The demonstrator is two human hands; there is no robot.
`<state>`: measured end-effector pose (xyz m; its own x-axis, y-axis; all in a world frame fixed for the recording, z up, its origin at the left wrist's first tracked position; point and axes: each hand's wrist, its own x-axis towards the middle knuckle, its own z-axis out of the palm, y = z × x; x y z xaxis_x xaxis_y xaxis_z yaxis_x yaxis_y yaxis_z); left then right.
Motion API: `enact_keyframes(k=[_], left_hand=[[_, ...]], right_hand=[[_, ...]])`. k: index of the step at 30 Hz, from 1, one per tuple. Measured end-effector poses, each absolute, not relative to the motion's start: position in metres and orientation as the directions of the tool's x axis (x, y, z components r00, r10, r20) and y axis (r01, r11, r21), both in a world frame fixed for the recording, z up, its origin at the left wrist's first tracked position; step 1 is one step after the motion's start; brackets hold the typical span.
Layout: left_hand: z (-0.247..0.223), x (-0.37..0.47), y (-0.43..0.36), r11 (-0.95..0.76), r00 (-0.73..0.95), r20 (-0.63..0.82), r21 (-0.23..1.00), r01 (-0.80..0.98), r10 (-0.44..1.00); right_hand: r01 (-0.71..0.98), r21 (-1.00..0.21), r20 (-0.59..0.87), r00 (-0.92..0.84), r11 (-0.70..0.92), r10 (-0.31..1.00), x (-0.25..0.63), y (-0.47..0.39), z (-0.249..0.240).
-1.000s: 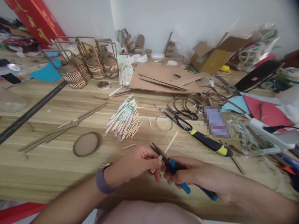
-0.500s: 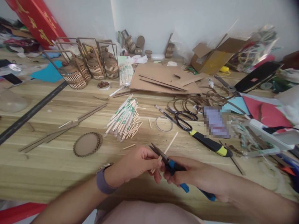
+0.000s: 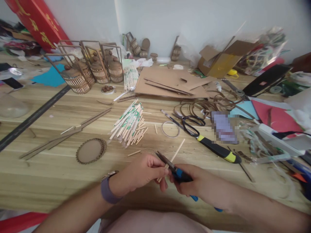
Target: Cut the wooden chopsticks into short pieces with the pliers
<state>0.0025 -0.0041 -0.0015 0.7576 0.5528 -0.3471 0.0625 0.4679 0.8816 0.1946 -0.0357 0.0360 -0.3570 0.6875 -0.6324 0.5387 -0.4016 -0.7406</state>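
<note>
A pale, thin wooden chopstick (image 3: 178, 149) is pinched between the thumb and fingers of my left hand (image 3: 150, 170), which wears a watch with a purple band. Around the handles of blue-and-black pliers (image 3: 167, 159) my right hand (image 3: 190, 181) is closed. The dark jaws cross the chopstick just beyond my left fingertips, pointing up and left. Whether they bite into the wood cannot be made out. Beyond my hands lies a pile of chopsticks (image 3: 127, 121) in green-printed wrappers, with short cut pieces (image 3: 139, 136) at its right side.
A round cardboard disc (image 3: 89, 151) with a scalloped rim lies left. Black scissors (image 3: 191, 124), a yellow-black cutter handle (image 3: 218, 149) and a tape ring (image 3: 170, 129) lie right. Small lidded baskets (image 3: 77, 81) with tall handles stand behind, near a cardboard sheet (image 3: 160, 77).
My right hand has closed further around the pliers, and less of the blue handles shows. The chopstick and my left hand have hardly moved.
</note>
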Motion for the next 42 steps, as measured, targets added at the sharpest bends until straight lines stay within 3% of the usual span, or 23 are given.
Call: enact_keyframes(k=[3,12,24,31,42], left_hand=[[-0.001,0.002,-0.005,0.457,0.758,-0.350,0.886,0.078,0.550],[-0.004,0.003,-0.004,0.430,0.726,-0.358,0.898,0.095,0.587],[0.005,0.005,-0.004,0.431,0.713,-0.361,0.898,0.091,0.601],[0.001,0.004,-0.004,0.405,0.721,-0.342,0.910,0.093,0.602],[0.002,0.005,-0.005,0.362,0.710,-0.331,0.925,0.114,0.622]], right_hand=[[0.561,-0.730,-0.635,-0.343,-0.391,0.692,0.193,-0.035,0.036],[0.453,-0.841,-0.521,-0.536,-0.294,0.665,0.191,-0.029,0.038],[0.379,-0.745,-0.667,-0.425,-0.548,0.612,0.198,-0.025,0.037],[0.358,-0.751,-0.660,-0.437,-0.554,0.611,0.197,-0.027,0.026],[0.464,-0.773,-0.619,-0.401,-0.433,0.675,0.194,-0.028,0.026]])
